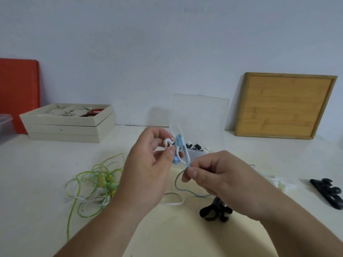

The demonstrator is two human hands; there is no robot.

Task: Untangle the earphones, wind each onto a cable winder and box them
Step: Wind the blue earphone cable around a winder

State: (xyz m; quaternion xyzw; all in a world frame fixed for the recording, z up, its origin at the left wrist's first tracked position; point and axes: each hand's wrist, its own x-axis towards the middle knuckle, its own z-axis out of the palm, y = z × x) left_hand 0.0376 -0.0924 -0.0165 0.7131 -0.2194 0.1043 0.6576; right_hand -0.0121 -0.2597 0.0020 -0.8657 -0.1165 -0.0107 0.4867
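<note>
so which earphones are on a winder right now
The blue earphones, wrapped on the white winder in the left hand; the green and white ones lie loose and tangled on the table.

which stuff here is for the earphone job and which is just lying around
Job: left hand, white cable winder, right hand, blue earphone cable, green earphone tangle, clear box, black winders.
Lying about: stacked jewellery trays, orange board, bamboo tray.

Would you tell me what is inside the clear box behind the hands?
The clear box holds small black pieces and a white piece. The winder, its blue cable and the right hand cover part of it, so the rest cannot be seen.
</note>
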